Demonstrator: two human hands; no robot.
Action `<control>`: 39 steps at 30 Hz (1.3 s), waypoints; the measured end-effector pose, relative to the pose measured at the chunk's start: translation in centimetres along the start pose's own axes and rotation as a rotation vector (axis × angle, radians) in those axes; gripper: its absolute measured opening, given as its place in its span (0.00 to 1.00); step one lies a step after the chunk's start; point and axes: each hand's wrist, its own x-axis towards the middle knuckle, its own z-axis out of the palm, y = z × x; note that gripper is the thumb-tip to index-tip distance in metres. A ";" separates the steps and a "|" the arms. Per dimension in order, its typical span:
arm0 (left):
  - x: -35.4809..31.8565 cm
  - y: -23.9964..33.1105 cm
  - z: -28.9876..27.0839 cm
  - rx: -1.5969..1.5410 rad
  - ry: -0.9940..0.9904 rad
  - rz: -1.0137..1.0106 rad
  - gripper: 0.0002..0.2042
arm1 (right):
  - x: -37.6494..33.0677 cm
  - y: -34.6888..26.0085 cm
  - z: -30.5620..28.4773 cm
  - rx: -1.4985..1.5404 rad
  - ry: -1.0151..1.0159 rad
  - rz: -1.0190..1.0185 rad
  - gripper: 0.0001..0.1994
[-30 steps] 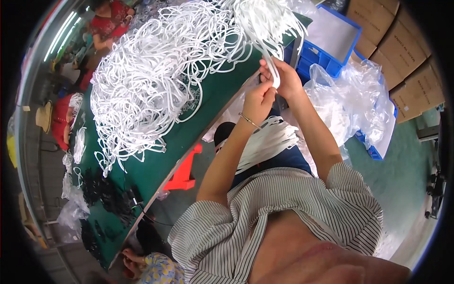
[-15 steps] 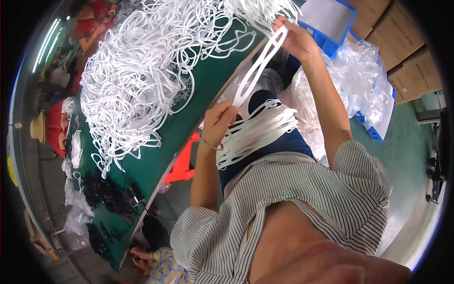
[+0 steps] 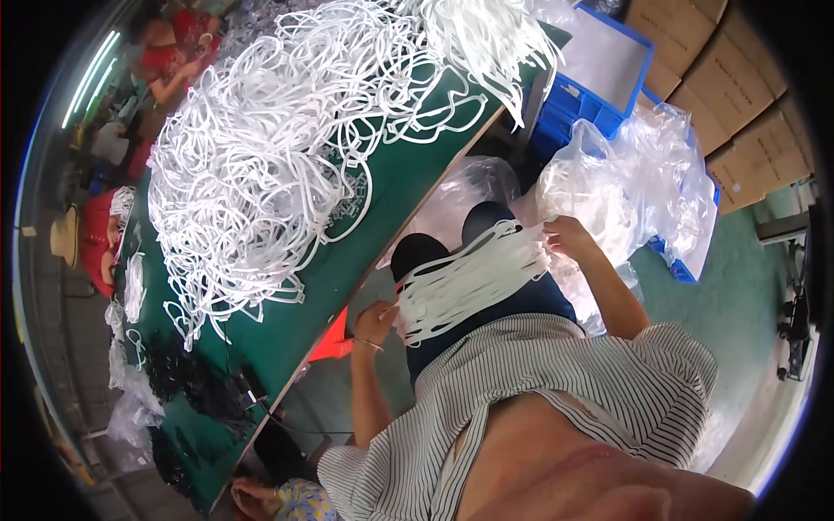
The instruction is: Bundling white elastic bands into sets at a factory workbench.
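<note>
Both hands have dropped from the table edge to the lap. Left hand [image 3: 375, 323] and right hand [image 3: 566, 238] each pinch an end of the white strip bundle [image 3: 469, 280], stretched crosswise between them, beside the green table [image 3: 347, 260].

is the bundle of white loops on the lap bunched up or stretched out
Stretched out: the bundle of white loops spans the lap between left hand and right hand.

A green table [image 3: 347, 269] stretches up and to the left of the left hand [image 3: 375, 323]. A big tangled heap of white loops [image 3: 278, 148] covers most of it; farther down lies a dark pile [image 3: 195, 386], perhaps black loops.
</note>
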 end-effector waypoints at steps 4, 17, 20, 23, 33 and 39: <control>0.2 -1.9 0.3 -0.047 0.099 0.056 0.12 | 4.3 -3.4 -0.9 -0.746 0.371 -0.906 0.09; 0.9 6.7 1.7 0.194 0.197 0.303 0.09 | 15.8 -30.8 15.0 -1.282 0.614 -0.930 0.23; 1.4 9.8 2.1 0.219 0.140 0.335 0.09 | 15.3 -30.4 15.2 -1.251 0.700 -0.851 0.22; 2.6 11.8 2.7 0.187 0.111 0.436 0.08 | 16.1 -29.7 12.2 -0.995 0.731 -1.102 0.20; 7.6 21.5 6.4 -0.136 -0.097 0.699 0.07 | 4.9 -23.6 5.5 0.272 -0.087 -0.867 0.15; 13.7 26.9 10.5 -0.600 -0.183 0.610 0.08 | 1.6 -18.6 3.4 0.385 -0.315 -0.833 0.15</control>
